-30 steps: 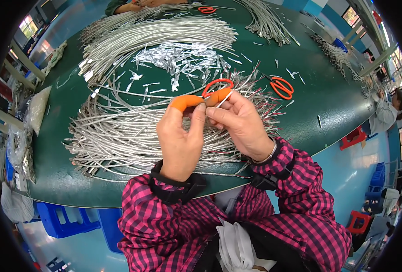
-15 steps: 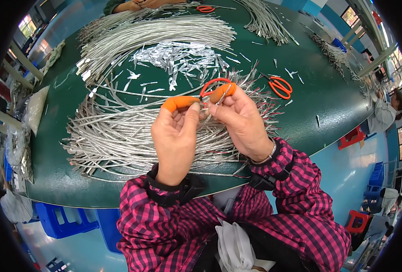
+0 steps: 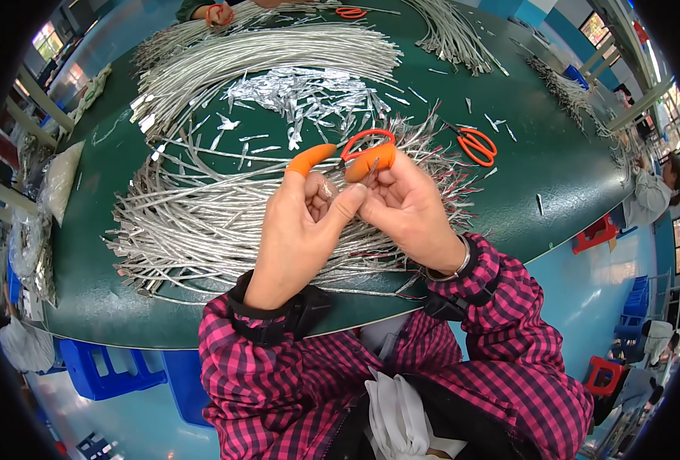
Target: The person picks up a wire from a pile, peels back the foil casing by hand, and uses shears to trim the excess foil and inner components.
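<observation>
Your two hands pinch a thin silver cable end above the wire heap

Your left hand (image 3: 303, 222) and right hand (image 3: 405, 205), each with an orange finger cot on the forefinger, are closed in a pinching grip on the silver cable end (image 3: 372, 170), held just above the heap of silver cables (image 3: 194, 230) on the green bench (image 3: 562, 176). Orange-handled scissors (image 3: 364, 142) lie right behind your fingertips; a second pair of scissors (image 3: 474, 143) rests further right, foil scraps (image 3: 302, 92) beyond

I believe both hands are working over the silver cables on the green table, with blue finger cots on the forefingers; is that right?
Not quite: the head view shows the finger cots are orange, not blue. The rest holds: the left hand and right hand meet over the silver cables on the green table.
</observation>
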Demonstrator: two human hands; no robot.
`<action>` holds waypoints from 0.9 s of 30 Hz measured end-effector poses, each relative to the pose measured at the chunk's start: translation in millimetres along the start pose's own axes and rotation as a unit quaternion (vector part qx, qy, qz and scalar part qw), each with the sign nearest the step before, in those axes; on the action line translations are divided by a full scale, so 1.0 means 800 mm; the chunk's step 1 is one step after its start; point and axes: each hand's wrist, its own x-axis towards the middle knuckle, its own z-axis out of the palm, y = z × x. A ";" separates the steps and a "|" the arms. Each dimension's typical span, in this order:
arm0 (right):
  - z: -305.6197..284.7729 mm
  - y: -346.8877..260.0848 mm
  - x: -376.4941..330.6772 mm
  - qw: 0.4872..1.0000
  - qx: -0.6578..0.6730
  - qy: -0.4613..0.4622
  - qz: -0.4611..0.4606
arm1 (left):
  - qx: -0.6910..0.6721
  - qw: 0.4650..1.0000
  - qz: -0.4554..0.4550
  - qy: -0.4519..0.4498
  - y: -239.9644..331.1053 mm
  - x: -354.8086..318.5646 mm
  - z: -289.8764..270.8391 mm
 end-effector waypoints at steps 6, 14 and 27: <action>0.000 -0.001 -0.004 0.995 -0.095 -0.005 0.008 | -0.027 1.000 -0.005 -0.003 -0.002 0.000 0.004; -0.004 -0.004 0.006 0.993 -0.075 -0.015 0.093 | -0.150 0.988 0.008 0.034 0.010 0.000 0.009; -0.002 -0.010 0.004 0.992 0.046 -0.043 0.113 | -0.186 0.978 0.021 0.087 0.006 0.000 -0.003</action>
